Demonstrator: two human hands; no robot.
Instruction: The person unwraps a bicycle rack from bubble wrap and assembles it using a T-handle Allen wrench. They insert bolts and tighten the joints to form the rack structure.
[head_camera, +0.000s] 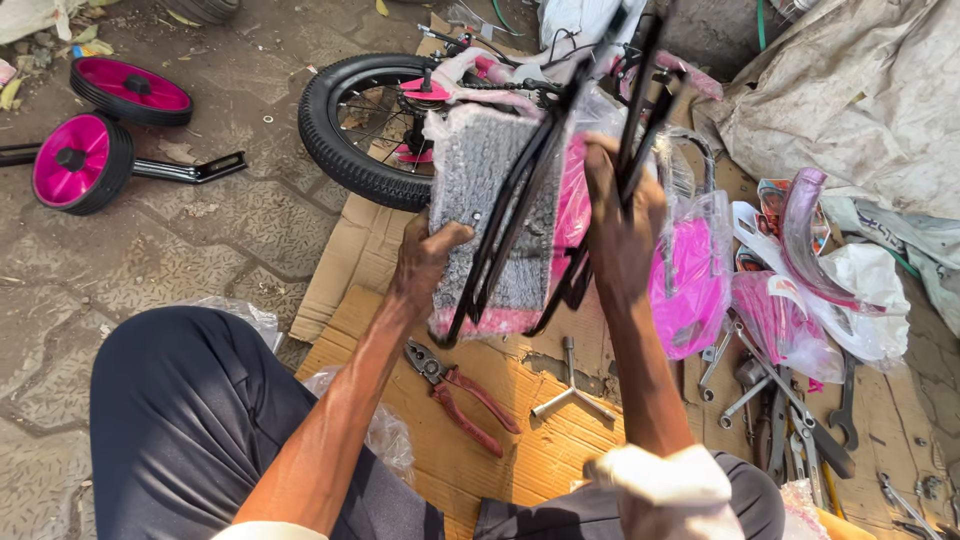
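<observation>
A pink bicycle frame (575, 200), partly wrapped in grey foam (480, 190) and clear plastic, is held upright above a sheet of cardboard (540, 440) laid on stone paving (170, 240). The left hand (425, 262) is pressed against the lower left edge of the foam-wrapped part, its fingers curled around that edge and its thumb laid across the face. The right hand (620, 225) is closed around thin black stays (640, 110) that run upward from the frame; its fingers are wrapped tightly and their tips are hidden behind the rods. A black tyred wheel (355, 125) is seen behind the frame, at its upper left, resting partly on the cardboard. Red-handled pliers (462, 395) lie on the cardboard just below the frame, between the two forearms, and a three-way wrench (570, 385) lies just to their right. A cluster of spanners (790, 420) lies at the right edge of the cardboard, near a pink mudguard (805, 240) in plastic wrapping. Two pink stabiliser wheels (100, 130) on black brackets lie on the paving at the far left, well apart from the hands.
</observation>
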